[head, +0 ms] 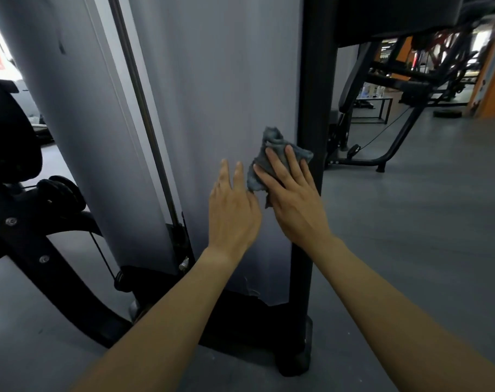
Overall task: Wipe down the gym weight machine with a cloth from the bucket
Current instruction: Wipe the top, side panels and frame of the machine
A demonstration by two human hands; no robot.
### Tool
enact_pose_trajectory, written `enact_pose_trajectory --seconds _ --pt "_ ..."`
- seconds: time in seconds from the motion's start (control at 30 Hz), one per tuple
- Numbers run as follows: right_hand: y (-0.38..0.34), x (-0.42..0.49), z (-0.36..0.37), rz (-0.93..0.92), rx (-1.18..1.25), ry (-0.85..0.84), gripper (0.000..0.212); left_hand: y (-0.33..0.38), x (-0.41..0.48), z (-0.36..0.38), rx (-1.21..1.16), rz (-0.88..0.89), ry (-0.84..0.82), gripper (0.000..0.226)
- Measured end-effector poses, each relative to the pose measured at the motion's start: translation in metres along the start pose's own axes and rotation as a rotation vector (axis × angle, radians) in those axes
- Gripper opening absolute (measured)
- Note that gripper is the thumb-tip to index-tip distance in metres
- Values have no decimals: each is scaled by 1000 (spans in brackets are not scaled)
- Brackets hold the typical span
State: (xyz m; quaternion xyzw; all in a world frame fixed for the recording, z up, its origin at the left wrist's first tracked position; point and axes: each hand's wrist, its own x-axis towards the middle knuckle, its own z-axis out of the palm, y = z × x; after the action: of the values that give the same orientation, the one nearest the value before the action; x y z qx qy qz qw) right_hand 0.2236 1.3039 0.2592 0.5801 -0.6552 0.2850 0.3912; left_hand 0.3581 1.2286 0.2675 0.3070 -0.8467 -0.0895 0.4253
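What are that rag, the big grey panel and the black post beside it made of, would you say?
Rag: soft grey fabric, perhaps microfibre, judging by its crumpled folds and fuzzy edge.
Grey panel: a smooth matte sheet, painted metal or plastic; the ragged lower edge hints at plastic.
Black post: probably painted steel, with a dull satin black finish, straight and rigid.

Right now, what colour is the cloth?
Grey-blue cloth, under the right hand; head view.

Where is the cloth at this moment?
Head view, right of centre: the cloth is pressed under the right hand against the grey panel, beside the black post, with the left hand just left of it.
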Motion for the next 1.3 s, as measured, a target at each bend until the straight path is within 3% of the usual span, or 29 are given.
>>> enact_pose_trajectory --seconds 0.17,0.3,0.47,0.67,0.73,0.83,0.97,1.07,1.23,1.3 --pt "8 -67 28 116 51 -62 74 12 -6 6 43 127 24 61" --pt "18 -56 15 145 121 -28 70 24 -2 11 50 144 65 65" --pt "23 -27 7 375 320 123 68 34 3 15 71 206 129 71" --pt "15 -75 27 586 497 117 72 35 2 31 134 241 116 88" --pt "21 -63 22 695 561 127 61 33 6 40 197 251 126 100" --pt "39 -19 2 872 689 136 26 31 9 48 211 236 130 107" --pt "57 16 -12 996 1056 148 31 29 9 49 219 252 145 106" --pt "47 -10 13 1008 1073 158 37 29 8 50 209 252 147 107" --pt "24 -57 31 1099 1054 164 24 29 7 49 212 267 144 106" --pt "30 -40 25 1132 1045 171 34 31 8 50 219 258 146 106"
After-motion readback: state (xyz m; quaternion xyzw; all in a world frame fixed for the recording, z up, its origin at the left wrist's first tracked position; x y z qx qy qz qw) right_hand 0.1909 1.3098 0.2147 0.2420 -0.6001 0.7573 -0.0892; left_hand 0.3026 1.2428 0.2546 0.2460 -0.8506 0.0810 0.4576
